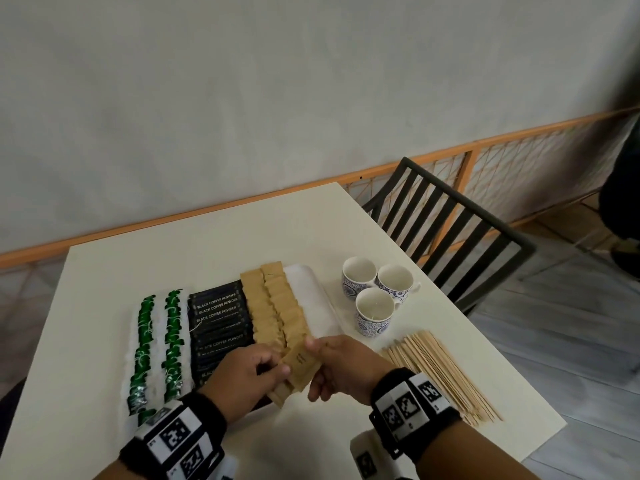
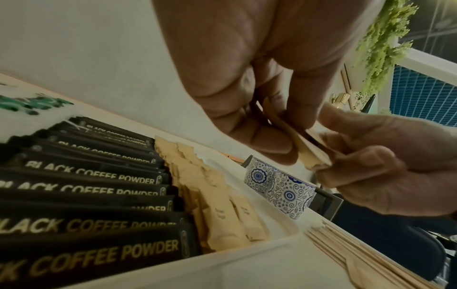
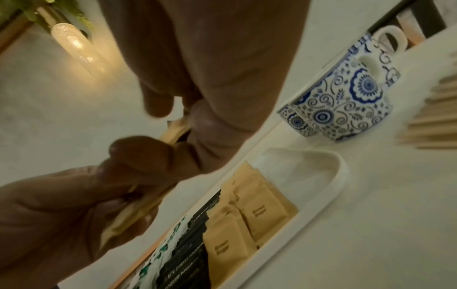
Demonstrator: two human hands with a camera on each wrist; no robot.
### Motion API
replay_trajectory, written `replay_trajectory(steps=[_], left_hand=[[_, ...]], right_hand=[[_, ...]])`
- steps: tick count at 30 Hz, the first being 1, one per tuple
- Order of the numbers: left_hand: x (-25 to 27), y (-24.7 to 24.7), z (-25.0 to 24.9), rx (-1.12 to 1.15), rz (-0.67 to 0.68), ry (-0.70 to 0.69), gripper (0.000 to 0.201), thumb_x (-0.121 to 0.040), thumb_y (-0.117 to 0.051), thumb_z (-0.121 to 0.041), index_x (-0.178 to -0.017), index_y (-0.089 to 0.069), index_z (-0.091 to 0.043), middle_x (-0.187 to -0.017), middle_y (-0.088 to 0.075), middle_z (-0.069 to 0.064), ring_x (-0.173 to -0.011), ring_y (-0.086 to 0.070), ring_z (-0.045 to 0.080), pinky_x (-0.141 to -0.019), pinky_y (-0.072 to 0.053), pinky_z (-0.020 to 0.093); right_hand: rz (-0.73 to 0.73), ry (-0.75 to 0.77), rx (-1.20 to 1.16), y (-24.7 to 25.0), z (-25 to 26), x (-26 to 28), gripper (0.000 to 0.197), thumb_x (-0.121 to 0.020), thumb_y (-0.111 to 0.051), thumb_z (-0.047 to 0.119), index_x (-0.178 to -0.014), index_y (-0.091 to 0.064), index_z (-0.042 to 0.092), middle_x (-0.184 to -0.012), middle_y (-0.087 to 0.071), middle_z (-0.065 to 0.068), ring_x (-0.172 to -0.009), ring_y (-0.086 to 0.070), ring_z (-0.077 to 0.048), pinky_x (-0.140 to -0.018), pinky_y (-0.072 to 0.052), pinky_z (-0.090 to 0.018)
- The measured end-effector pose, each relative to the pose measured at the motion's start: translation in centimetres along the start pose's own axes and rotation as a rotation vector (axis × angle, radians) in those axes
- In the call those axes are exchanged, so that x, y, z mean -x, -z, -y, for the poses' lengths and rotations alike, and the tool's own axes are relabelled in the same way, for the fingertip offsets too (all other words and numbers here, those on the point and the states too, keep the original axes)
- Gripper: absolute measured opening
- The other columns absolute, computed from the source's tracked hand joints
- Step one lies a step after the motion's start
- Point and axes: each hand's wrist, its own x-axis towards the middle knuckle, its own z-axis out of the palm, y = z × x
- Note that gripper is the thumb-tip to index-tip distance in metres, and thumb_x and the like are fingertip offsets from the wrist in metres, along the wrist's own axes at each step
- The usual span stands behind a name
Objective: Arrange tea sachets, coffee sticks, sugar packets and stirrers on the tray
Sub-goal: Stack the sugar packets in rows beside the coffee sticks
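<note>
Head view: a white table (image 1: 242,230) with a white tray (image 1: 311,289) on it, and both hands meeting above the tray's near end.
Left hand (image 1: 242,379): fingers curled round a small stack of brown sugar packets (image 1: 294,372) — gripping it from the left side.
Right hand (image 1: 343,365): thumb and fingers pinching the same stack from the right, so the two hands hold it between them, lifted clear of the tray.
Left wrist view: the stack (image 2: 304,148) shows edge-on, squeezed between the fingertips of both hands.
Tea sachets (image 1: 159,344): two green-and-white rows at the left end of the tray.
Coffee sticks (image 1: 218,323): black, lettered "BLACK COFFEE POWDER", laid in an overlapping row just right of the tea.
Sugar rows (image 1: 273,306): two overlapping rows of brown packets beside the coffee — the strip of tray to their right is bare white.
Stirrers (image 1: 440,372): a loose fan of wooden sticks lying on the table, right of the tray and outside it.
Cups (image 1: 377,296): three blue-patterned cups standing together on the table, between the tray's far end and the stirrers.
Chair (image 1: 446,230): black slatted back at the table's right edge.
</note>
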Motion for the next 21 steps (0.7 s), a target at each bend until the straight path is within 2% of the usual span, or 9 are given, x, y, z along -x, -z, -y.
replay_trajectory(steps=[2,3,6,8,10,13,14,17,21], left_hand=[[0.1,-0.1,0.3,-0.030,-0.006,0.004,0.020,-0.083,-0.073,-0.021,-0.064,-0.068,-0.018,-0.072,-0.065,-0.017,-0.073,-0.060,-0.006,-0.067,-0.043,0.011],[0.2,-0.2,0.4,-0.053,-0.009,0.009,0.019,-0.083,-0.073,-0.021,-0.064,-0.069,-0.018,-0.072,-0.065,-0.019,-0.073,-0.059,-0.008,-0.066,-0.041,0.008],[0.4,-0.2,1.0,-0.127,-0.070,0.067,0.015,-0.079,-0.075,-0.018,-0.066,-0.069,-0.023,-0.072,-0.064,-0.011,-0.073,-0.059,0.001,-0.063,-0.042,0.010],[0.5,0.0,1.6,-0.143,-0.116,0.129,0.016,-0.078,-0.074,-0.013,-0.069,-0.069,-0.025,-0.078,-0.066,-0.011,-0.075,-0.060,-0.001,-0.063,-0.041,0.007],[0.7,0.4,2.0,-0.158,-0.133,0.168,0.017,-0.079,-0.072,-0.011,-0.072,-0.068,-0.026,-0.083,-0.066,-0.011,-0.081,-0.060,-0.002,-0.063,-0.039,0.004],[0.9,0.5,2.5,-0.161,-0.121,0.194,0.016,-0.080,-0.071,-0.012,-0.075,-0.069,-0.027,-0.085,-0.066,-0.012,-0.081,-0.059,-0.002,-0.064,-0.038,0.003],[0.9,0.4,2.6,-0.158,-0.114,0.197,0.016,-0.080,-0.070,-0.012,-0.076,-0.069,-0.027,-0.085,-0.066,-0.011,-0.078,-0.058,-0.002,-0.063,-0.038,0.004],[0.9,0.4,3.0,-0.120,-0.099,0.200,0.018,-0.079,-0.071,-0.011,-0.076,-0.065,-0.027,-0.082,-0.067,-0.009,-0.069,-0.057,0.002,-0.065,-0.042,0.011],[0.9,0.6,3.2,0.020,-0.115,0.234,0.023,-0.078,-0.069,-0.001,-0.082,-0.056,-0.019,-0.084,-0.065,0.000,-0.071,-0.063,0.017,-0.066,-0.051,0.025]], right_hand=[[-0.066,0.039,0.029,0.0,-0.5,-0.6,0.010,-0.089,-0.069,0.017,-0.084,-0.064,0.010,-0.073,-0.066,-0.011,-0.057,-0.062,-0.016,-0.051,-0.045,-0.022],[-0.112,0.055,0.046,0.1,-0.7,-0.8,0.009,-0.085,-0.072,0.011,-0.081,-0.063,0.011,-0.070,-0.065,-0.010,-0.054,-0.060,-0.014,-0.050,-0.044,-0.021],[-0.379,0.065,0.303,1.3,-1.1,-1.8,0.012,-0.083,-0.073,0.016,-0.077,-0.063,0.016,-0.068,-0.063,-0.003,-0.052,-0.056,-0.009,-0.052,-0.043,-0.020],[-0.520,0.037,0.606,2.5,-1.2,-2.3,0.019,-0.087,-0.067,0.022,-0.072,-0.057,0.024,-0.075,-0.060,0.001,-0.064,-0.054,-0.012,-0.058,-0.042,-0.021],[-0.499,-0.022,0.828,3.4,-1.4,-2.9,0.023,-0.091,-0.060,0.023,-0.071,-0.051,0.027,-0.083,-0.057,0.000,-0.078,-0.050,-0.017,-0.063,-0.035,-0.025],[-0.352,-0.095,0.987,3.1,-1.8,-3.8,0.010,-0.093,-0.058,0.027,-0.088,-0.061,0.019,-0.095,-0.060,-0.006,-0.085,-0.048,-0.018,-0.071,-0.033,-0.023],[-0.318,-0.118,1.006,2.9,-2.0,-4.0,0.013,-0.093,-0.058,0.029,-0.086,-0.060,0.018,-0.096,-0.059,-0.006,-0.086,-0.048,-0.018,-0.073,-0.034,-0.024],[-0.310,-0.176,1.007,2.2,-2.4,-4.7,0.033,-0.091,-0.062,0.033,-0.065,-0.043,0.023,-0.091,-0.053,-0.003,-0.084,-0.049,-0.019,-0.073,-0.039,-0.026],[-0.332,-0.211,1.029,1.8,-2.3,-5.1,0.035,-0.090,-0.062,0.035,-0.065,-0.041,0.022,-0.092,-0.053,-0.003,-0.085,-0.050,-0.020,-0.074,-0.043,-0.028]])
